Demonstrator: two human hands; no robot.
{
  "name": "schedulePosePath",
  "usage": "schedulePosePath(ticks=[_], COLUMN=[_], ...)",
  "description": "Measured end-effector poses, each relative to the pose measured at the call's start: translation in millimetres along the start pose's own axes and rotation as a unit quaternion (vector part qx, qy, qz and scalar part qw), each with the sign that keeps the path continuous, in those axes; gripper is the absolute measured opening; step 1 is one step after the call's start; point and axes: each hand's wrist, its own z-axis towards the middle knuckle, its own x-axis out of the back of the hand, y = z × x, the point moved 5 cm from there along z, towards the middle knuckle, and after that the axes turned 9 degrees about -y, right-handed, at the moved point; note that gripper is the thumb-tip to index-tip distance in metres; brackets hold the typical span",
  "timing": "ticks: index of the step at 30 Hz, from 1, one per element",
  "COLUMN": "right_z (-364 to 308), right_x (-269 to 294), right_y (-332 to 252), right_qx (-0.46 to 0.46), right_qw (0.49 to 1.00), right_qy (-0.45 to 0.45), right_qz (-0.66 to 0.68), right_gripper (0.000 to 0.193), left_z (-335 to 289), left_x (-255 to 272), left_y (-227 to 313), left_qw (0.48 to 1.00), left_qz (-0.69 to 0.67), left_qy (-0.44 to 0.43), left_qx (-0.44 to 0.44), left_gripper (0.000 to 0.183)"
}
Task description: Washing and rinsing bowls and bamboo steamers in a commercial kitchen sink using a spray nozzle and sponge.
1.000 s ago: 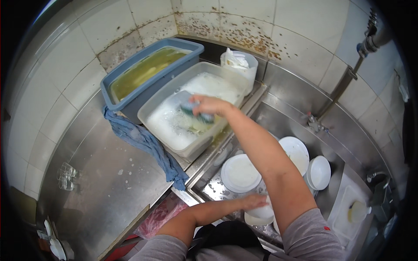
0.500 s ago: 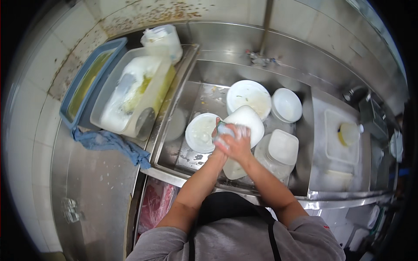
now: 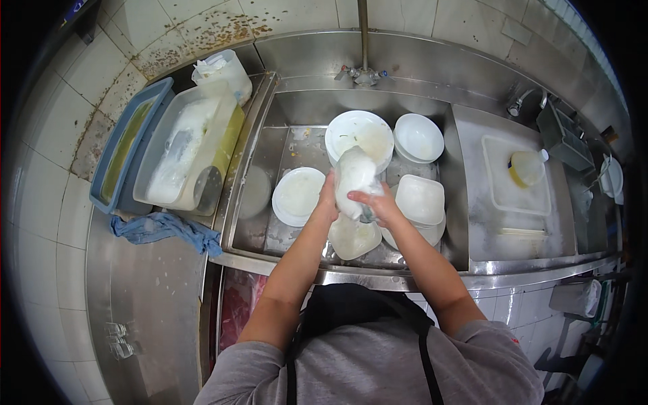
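Both hands hold a white dish (image 3: pixel 354 177) covered in suds, tilted above the sink basin. My left hand (image 3: pixel 329 197) grips its left edge, with the fingers partly hidden behind it. On the opposite side, my right hand (image 3: pixel 382 204) has its thumb across the foamy face. A small grey-green piece (image 3: pixel 368 215), perhaps a scrubbing pad, shows by the right palm. Under and around the hands lie a squarish pale dish (image 3: pixel 354 237), a round plate (image 3: pixel 298 197), a stack of square bowls (image 3: pixel 420 200), a large round dish (image 3: pixel 341 140) and round bowls (image 3: pixel 419 138).
Left of the steel sink (image 3: pixel 251 237) stand a soapy plastic tub (image 3: pixel 217 156), a blue tub (image 3: pixel 108 181) and a white container (image 3: pixel 235 75). A blue cloth (image 3: pixel 166 230) drapes there. At right, a second basin of sudsy water holds a yellow-filled jug (image 3: pixel 528 170). A tap (image 3: pixel 365 77) rises behind.
My hands have separated from rubbing together at the dish's near left; each now grips a side of it. The dish has shifted and tipped up. My view has moved too.
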Motion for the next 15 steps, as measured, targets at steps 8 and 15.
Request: schedulePosePath(ticks=[8, 15], right_z=[-14, 1], right_x=[-26, 32], right_y=[16, 2], right_qx=[-0.056, 0.132], right_qw=[0.596, 0.547], right_qy=[-0.253, -0.014], right_qz=[-0.76, -0.827], right_gripper=[0.05, 0.072], left_z=[-31, -46], left_x=[20, -24], left_y=[-15, -35], left_qw=[0.99, 0.987], left_qz=[-0.007, 0.021], left_qy=[-0.019, -0.099], left_qx=[0.141, 0.126], left_gripper=[0.029, 0.061])
